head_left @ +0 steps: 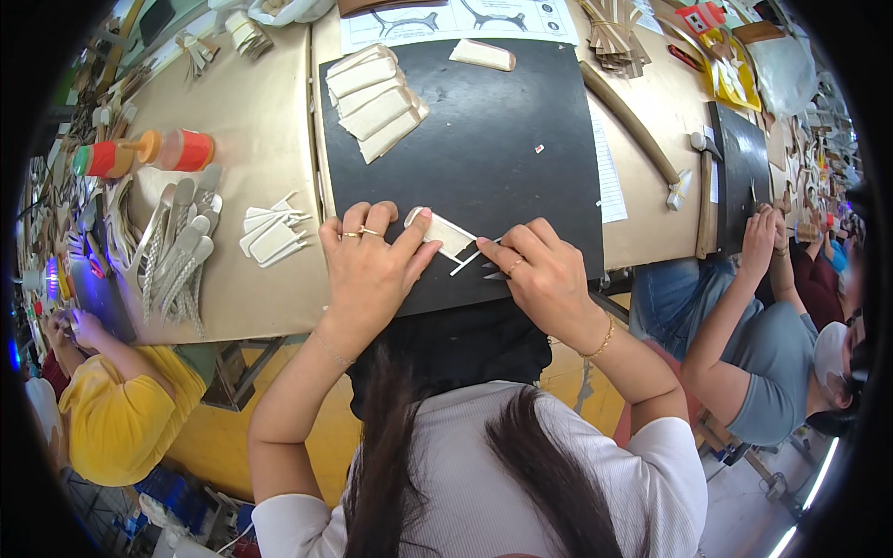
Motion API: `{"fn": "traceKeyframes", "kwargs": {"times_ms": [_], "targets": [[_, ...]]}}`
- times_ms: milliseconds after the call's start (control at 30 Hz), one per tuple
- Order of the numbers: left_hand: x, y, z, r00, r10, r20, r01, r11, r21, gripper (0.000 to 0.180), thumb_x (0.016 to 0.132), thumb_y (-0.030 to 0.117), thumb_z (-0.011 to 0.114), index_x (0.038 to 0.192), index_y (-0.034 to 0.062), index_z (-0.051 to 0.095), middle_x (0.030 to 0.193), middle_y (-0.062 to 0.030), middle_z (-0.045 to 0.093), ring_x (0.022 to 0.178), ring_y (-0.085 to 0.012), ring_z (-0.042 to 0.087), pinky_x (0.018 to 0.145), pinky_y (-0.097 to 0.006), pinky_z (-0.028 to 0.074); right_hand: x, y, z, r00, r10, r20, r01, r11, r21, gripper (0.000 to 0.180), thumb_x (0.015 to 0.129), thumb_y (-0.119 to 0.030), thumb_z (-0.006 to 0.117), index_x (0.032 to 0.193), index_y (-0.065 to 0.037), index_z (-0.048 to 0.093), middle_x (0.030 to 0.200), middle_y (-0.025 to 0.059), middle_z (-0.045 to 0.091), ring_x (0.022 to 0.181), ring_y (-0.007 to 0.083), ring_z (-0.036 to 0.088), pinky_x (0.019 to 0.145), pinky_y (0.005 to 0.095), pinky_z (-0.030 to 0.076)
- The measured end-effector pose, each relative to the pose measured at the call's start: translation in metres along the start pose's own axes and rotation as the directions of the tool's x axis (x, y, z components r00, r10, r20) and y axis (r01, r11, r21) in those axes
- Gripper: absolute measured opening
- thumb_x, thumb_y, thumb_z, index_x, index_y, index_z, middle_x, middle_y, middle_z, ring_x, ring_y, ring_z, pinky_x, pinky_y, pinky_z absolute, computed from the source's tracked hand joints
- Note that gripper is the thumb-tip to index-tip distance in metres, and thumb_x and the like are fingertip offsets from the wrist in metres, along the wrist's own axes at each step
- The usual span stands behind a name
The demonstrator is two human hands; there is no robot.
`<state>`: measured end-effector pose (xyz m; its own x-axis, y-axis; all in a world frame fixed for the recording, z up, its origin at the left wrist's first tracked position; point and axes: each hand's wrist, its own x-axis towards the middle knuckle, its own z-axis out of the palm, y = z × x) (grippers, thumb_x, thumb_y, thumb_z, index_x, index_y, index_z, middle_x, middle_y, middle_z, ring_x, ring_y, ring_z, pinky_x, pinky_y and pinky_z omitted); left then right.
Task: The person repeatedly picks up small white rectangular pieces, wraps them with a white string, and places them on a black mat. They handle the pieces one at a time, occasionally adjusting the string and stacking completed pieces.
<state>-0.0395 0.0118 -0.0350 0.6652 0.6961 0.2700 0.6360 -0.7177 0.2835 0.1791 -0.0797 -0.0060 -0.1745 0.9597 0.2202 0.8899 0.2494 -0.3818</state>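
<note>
A small cream piece with a narrow strip frame (443, 232), apparently leather or fabric, lies near the front edge of the black board (507, 121). My left hand (374, 256) holds its left end down with thumb and fingertips. On its right, my right hand (547, 274) pinches the strip at the frame's corner. Dark pointed tips (495, 272) show beneath the right fingers; what they belong to is hidden. Farther back on the board, several cream padded pieces (377, 98) overlap in a stack, and a single cream piece (482, 54) lies apart.
Left are white framed pieces (274, 232), grey braided straps (177, 246) and two red-banded bottles (186, 149). At right lie a curved wooden handle (633, 126), a hammer (704, 191) and a yellow tray (732, 70). Co-workers sit on both sides, one in a grey shirt (777, 344).
</note>
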Motion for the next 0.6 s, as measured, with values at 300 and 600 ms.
{"fn": "traceKeyframes", "kwargs": {"times_ms": [300,600], "targets": [[-0.001,0.000,-0.001,1.000,-0.012,0.028,0.012,1.000,-0.004,0.036,0.084,0.030,0.083,0.116,0.0181,0.075,0.109,-0.0055,0.059,0.109,-0.0253,0.053,0.093,-0.045,0.035,-0.004,0.000,0.004,0.999,0.005,0.032,-0.004,1.000,-0.025,0.039,0.071,0.002,0.072,0.108,-0.009,0.079,0.085,0.0015,0.056,0.078,0.0186,0.058,0.060,0.0305,0.051],[0.011,0.006,-0.008,0.995,-0.033,0.095,0.039,0.998,-0.058,0.037,0.083,0.028,0.083,0.116,0.0162,0.074,0.112,-0.0067,0.059,0.111,-0.0266,0.054,0.096,-0.044,0.036,0.001,-0.006,-0.002,0.995,-0.056,0.087,0.067,0.989,-0.135,0.026,0.080,-0.010,0.070,0.105,-0.002,0.076,0.091,0.0013,0.055,0.084,0.0148,0.056,0.058,0.0257,0.051]]}}
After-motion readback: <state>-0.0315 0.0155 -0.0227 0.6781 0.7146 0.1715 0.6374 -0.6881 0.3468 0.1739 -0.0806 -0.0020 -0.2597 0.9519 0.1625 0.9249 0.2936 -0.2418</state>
